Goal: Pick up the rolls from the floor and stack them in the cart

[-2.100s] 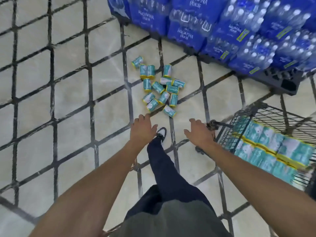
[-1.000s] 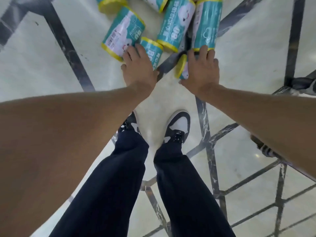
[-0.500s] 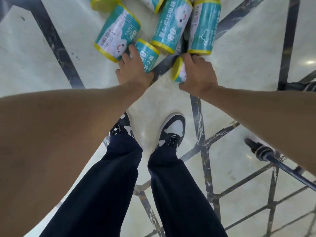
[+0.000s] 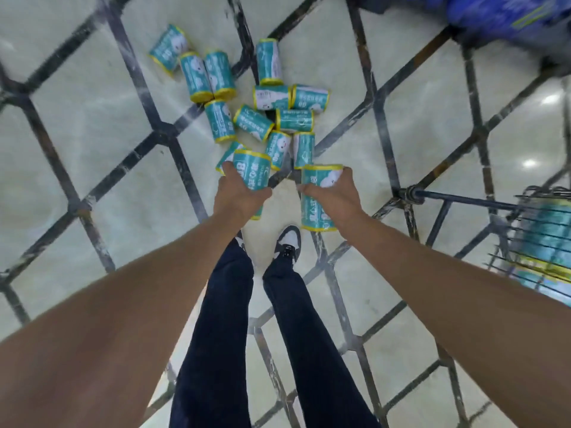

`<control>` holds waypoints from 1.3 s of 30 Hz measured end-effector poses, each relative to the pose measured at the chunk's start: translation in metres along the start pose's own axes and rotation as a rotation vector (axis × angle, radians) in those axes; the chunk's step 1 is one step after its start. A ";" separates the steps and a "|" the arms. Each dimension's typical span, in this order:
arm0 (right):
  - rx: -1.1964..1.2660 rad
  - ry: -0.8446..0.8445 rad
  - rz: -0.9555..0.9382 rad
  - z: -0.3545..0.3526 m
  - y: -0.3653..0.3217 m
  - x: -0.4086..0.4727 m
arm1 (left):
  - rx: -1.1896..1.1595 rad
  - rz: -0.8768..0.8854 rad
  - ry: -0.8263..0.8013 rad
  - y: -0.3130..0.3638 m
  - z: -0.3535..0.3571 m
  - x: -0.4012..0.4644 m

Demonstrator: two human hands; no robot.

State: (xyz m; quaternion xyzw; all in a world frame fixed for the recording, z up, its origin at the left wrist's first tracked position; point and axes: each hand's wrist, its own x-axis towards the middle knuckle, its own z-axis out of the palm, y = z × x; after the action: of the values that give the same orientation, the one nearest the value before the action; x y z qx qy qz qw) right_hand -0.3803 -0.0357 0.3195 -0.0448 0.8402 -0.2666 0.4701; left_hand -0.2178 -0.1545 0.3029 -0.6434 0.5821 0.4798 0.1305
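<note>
So, left hand [image 4: 239, 193]: fingers wrapped round one teal roll [image 4: 252, 171];
right hand [image 4: 335, 196]: fingers gripping another roll [image 4: 318, 216];
floor [image 4: 92, 118]: remaining rolls [image 4: 262, 115] scattered

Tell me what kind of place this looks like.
Probably a shop or supermarket: a wire cart stands at right, blue shrink-wrapped packs sit stacked at top right, and many identical packaged rolls lie on the tiled floor.

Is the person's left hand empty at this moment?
No, the left hand grips a teal cylindrical roll with yellow rims, lifted above the pile of the same rolls on the floor.
</note>
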 end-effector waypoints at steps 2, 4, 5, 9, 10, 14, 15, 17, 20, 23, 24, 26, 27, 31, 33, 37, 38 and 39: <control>0.074 0.017 -0.029 -0.041 -0.034 -0.062 | -0.052 0.029 -0.004 0.032 -0.038 -0.069; 0.132 0.033 -0.055 -0.083 -0.064 -0.124 | -0.114 0.058 0.016 0.061 -0.071 -0.142; 0.160 0.049 -0.066 -0.102 -0.075 -0.151 | -0.144 0.068 0.023 0.073 -0.084 -0.177; 0.203 0.082 -0.135 -0.164 -0.095 -0.241 | -0.231 0.105 0.065 0.097 -0.108 -0.294; 0.217 0.074 -0.144 -0.174 -0.094 -0.261 | -0.255 0.115 0.077 0.100 -0.108 -0.318; 0.258 0.060 -0.193 -0.214 -0.068 -0.329 | -0.302 0.205 0.090 0.110 -0.090 -0.400; 0.261 0.067 -0.203 -0.224 -0.055 -0.340 | -0.311 0.230 0.088 0.111 -0.081 -0.417; 0.295 0.080 -0.212 -0.244 -0.031 -0.369 | -0.337 0.259 0.072 0.109 -0.061 -0.451; 0.289 0.108 -0.191 -0.287 0.010 -0.412 | -0.371 0.266 0.035 0.102 -0.020 -0.501; 0.315 0.149 -0.176 -0.337 0.053 -0.437 | -0.366 0.267 -0.019 0.107 0.025 -0.542; 0.328 0.155 -0.166 -0.353 0.065 -0.443 | -0.357 0.277 -0.042 0.111 0.040 -0.556; 0.360 0.150 -0.134 -0.385 0.097 -0.444 | -0.363 0.287 -0.071 0.121 0.072 -0.576; 0.382 0.155 -0.112 -0.402 0.112 -0.447 | -0.356 0.292 -0.083 0.127 0.089 -0.586; 0.452 0.149 -0.079 -0.473 0.182 -0.414 | -0.272 0.308 -0.096 0.167 0.163 -0.612; 0.469 0.168 -0.069 -0.511 0.218 -0.391 | -0.230 0.311 -0.108 0.188 0.208 -0.620; 0.489 0.219 0.004 -0.596 0.268 -0.367 | -0.158 0.297 -0.131 0.241 0.309 -0.628; 0.477 0.219 0.034 -0.617 0.279 -0.359 | -0.148 0.289 -0.137 0.255 0.335 -0.629; 0.463 0.223 0.052 -0.636 0.291 -0.350 | -0.126 0.273 -0.146 0.267 0.360 -0.628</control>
State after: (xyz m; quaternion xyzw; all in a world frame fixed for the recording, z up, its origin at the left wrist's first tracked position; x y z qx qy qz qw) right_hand -0.6527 0.5846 0.7100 0.1155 0.8043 -0.4431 0.3788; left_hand -0.5319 0.4215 0.7083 -0.5288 0.6218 0.5739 0.0657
